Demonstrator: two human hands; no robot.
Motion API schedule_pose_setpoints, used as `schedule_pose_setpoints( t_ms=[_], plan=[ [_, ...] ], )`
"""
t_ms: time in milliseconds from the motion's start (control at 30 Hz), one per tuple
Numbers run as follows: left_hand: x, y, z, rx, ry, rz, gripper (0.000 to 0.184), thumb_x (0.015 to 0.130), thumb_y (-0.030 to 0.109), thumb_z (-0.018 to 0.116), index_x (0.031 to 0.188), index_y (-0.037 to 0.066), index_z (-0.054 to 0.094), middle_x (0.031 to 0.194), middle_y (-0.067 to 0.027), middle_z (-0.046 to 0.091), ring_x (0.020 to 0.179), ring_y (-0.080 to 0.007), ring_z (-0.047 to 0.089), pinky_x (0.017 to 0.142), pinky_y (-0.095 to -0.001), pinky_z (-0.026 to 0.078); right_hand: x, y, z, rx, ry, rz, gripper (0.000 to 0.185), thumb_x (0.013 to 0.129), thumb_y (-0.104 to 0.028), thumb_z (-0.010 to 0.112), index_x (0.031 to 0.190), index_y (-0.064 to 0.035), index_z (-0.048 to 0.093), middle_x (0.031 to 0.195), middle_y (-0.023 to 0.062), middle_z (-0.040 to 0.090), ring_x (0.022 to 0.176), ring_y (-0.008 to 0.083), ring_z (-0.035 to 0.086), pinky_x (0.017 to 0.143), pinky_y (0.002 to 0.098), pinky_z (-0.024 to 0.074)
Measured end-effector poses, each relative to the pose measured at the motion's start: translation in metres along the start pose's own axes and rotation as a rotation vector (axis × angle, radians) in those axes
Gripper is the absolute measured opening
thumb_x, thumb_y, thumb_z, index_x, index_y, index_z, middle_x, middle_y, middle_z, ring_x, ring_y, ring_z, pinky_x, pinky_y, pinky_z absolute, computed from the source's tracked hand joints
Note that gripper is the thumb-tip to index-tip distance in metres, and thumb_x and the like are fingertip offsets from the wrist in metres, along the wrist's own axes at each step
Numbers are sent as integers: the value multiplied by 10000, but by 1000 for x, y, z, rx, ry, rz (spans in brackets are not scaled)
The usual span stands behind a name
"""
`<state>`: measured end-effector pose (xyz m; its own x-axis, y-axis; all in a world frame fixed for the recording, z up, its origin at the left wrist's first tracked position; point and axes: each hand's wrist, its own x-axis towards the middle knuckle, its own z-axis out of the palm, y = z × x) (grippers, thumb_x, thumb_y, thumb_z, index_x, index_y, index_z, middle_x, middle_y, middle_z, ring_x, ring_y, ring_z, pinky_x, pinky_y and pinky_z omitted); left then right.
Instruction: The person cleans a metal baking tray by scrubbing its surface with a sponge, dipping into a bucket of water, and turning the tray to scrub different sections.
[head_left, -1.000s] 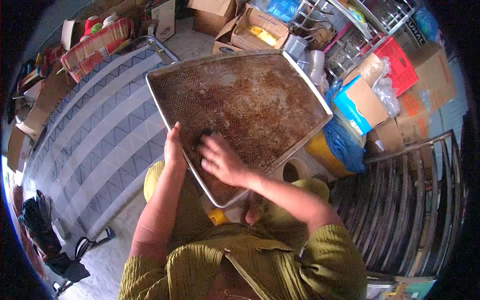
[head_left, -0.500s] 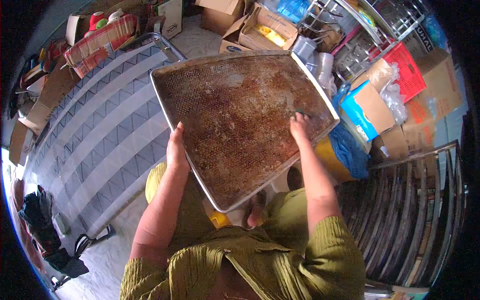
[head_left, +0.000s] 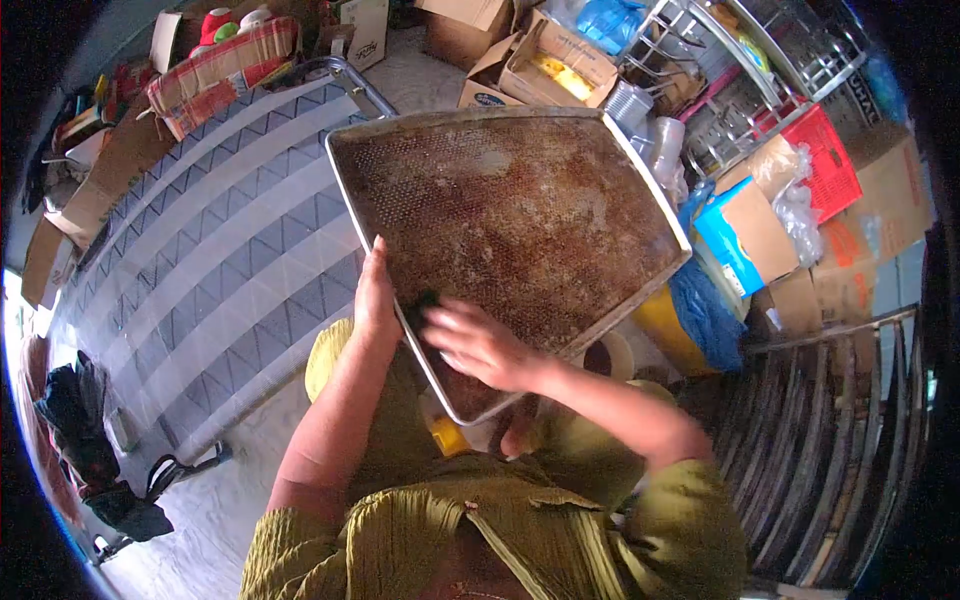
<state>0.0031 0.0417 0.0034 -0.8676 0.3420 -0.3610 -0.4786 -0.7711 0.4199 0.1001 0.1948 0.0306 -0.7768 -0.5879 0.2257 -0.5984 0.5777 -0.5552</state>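
Observation:
A large rust-brown perforated tray (head_left: 520, 210) with a pale metal rim is tilted up above my lap. My left hand (head_left: 376, 295) grips its left rim, thumb on the inner edge. Low on the left part of the tray's surface lies my right hand (head_left: 475, 342), blurred by motion. A small dark green pad (head_left: 427, 300) shows at its fingertips, pressed against the tray; most of it is hidden under the fingers.
On the left stands a folding bed (head_left: 220, 250) with striped mesh. Cardboard boxes (head_left: 560, 60), a red crate (head_left: 820, 160) and a metal rack (head_left: 700, 60) are at the back right. Dark slatted racks (head_left: 800, 440) stand at the right.
My right hand has moved from the tray's right side to its lower left, near where it was a second ago. My left hand still grips the rim. The view has shifted slightly.

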Motion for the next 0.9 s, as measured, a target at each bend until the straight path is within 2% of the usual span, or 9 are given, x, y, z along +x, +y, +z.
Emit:
schedule_pose_setpoints(
  t_ms=[167,267,333,500,633,667,700,767,900],
  plan=[
    [17,-12,-25,69,70,-5,464,887,377,454,1233,67,443,1215,-108,503,1066,-277,499,933,-430,392,-25,13,-42,-132,-238,-16,340,819,-147,568,1157,-142,536,1330,114,391,1233,305,347,1029,425,289],
    [21,-17,-36,101,54,78,433,889,306,450,1237,49,430,1211,-86,484,1111,-205,459,948,-367,373,13,93,-38,-164,9,137,347,848,-126,507,1194,-145,523,1354,112,366,1274,291,300,1061,401,242],
    [27,-21,-46,101,86,25,448,893,301,429,1265,52,420,1269,-70,450,1181,-194,381,1004,-353,280,50,154,-33,-52,275,265,348,829,-67,504,1175,-105,517,1258,122,445,1112,298,469,952,367,389],
    [18,-12,-32,224,106,109,521,901,368,429,1309,51,366,1350,-62,364,1242,-183,317,1043,-350,223,115,228,-32,-502,575,391,300,803,-149,541,1099,-103,543,1147,118,501,1018,346,486,876,436,408],
    [22,-12,-42,171,-3,81,590,902,420,425,1356,66,294,1399,-59,299,1295,-181,243,1067,-347,174,119,171,-16,-332,471,289,284,799,-136,538,1067,-42,526,1068,139,501,943,323,499,825,409,426],
    [-2,3,-1,191,133,25,567,869,472,465,1247,51,438,1232,-86,499,1092,-242,491,952,-368,378,112,140,-7,-430,502,86,258,794,-119,538,1026,-6,531,1045,147,502,933,309,509,815,387,436],
    [1,1,-6,120,83,6,534,879,447,460,1246,59,431,1227,-91,494,1094,-231,487,940,-363,387,102,91,-9,-131,341,158,318,776,-99,566,1085,-29,541,1112,151,516,1056,321,481,931,395,383],
    [-3,4,-1,80,43,-10,451,885,411,469,1178,68,465,1083,-104,566,948,-241,560,842,-372,457,68,41,11,-193,195,114,381,755,-88,590,1129,-52,521,1226,138,444,1162,341,392,982,417,332],
    [4,-1,-10,-13,-57,-21,472,874,377,498,1219,62,432,1163,-123,534,1026,-275,537,907,-420,423,3,16,-15,-211,72,17,363,760,-102,565,1121,-69,541,1240,132,438,1185,320,375,982,421,327]
  ],
)
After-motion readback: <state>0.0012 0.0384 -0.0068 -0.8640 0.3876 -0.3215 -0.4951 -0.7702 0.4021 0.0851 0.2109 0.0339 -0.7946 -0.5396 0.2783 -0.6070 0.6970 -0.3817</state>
